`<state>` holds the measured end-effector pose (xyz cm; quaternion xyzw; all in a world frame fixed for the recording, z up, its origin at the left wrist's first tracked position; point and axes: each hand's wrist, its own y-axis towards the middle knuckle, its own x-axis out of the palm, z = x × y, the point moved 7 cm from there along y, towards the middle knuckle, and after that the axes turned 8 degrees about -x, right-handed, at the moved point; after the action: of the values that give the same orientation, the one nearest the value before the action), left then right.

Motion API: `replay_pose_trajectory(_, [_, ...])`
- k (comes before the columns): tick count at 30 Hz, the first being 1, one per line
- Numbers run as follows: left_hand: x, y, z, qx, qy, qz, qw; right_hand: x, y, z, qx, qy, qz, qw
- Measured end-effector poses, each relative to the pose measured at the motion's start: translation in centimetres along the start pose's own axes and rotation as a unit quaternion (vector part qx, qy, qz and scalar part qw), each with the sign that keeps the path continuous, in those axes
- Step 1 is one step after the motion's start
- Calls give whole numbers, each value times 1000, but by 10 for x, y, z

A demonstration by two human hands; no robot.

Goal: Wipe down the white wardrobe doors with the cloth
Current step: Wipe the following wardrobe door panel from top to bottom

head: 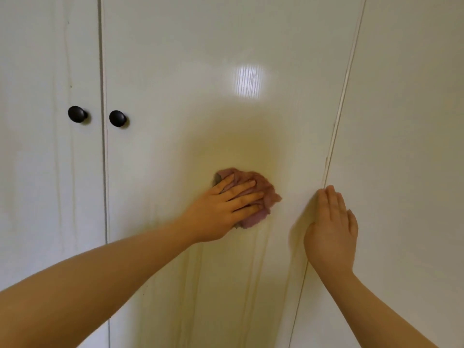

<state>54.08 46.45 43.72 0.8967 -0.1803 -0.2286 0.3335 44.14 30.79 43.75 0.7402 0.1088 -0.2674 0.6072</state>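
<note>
White wardrobe doors fill the view. On the middle door (200, 96), a crumpled pinkish-purple cloth (266, 194) lies flat against the panel. My left hand (223, 209) presses it there with straight, spread fingers. My right hand (331, 227) rests flat and open against the seam between the middle door and the right door (414, 146), fingers pointing up and holding nothing.
Two round black knobs, the left knob (77, 114) and the right knob (117, 118), sit either side of the gap between the left door (37, 172) and the middle door. A bright light patch (248, 81) reflects on the middle panel above the cloth.
</note>
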Motion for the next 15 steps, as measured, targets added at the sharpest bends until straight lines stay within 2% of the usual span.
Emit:
replay_pose_trajectory(5, [-15,-55,-56,-5,-4,17,1000,-5,13,-39,-67,6,46,997])
replay_pose_trajectory(11, [-29,-126,-121,-24,15,4,1000,1,30,-124,-149,10,103,983])
replay_pose_trajectory(15, [-29,-159,-134,-39,28,-9,999,7,34,-146,-149,29,120,981])
